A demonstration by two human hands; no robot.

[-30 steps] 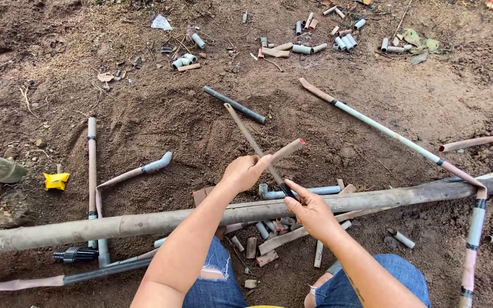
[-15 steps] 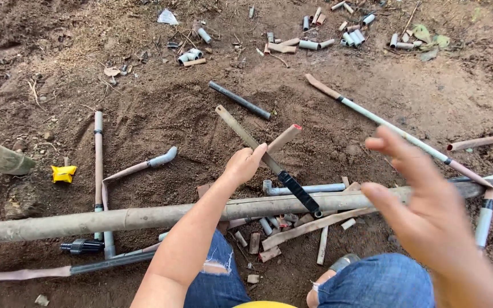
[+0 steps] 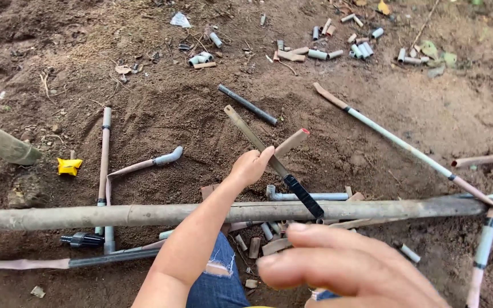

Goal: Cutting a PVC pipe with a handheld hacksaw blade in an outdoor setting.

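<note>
Left hand (image 3: 251,166) at frame centre grips the short tan pipe piece (image 3: 292,141) beside the machete (image 3: 275,162), right hand (image 3: 343,268) loose and empty at bottom, so a slip could meet the blade.

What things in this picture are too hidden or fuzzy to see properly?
All in the head view:
- The right hand is close to the camera and blurred; its palm side faces away, and it hides the ground behind it.
- The left hand covers the part of the short pipe piece it grips.
- The long bamboo pole runs off the left edge.
- The small pipe scraps far away are too small to tell apart.
- The torn jeans are cut off by the bottom edge.
</note>
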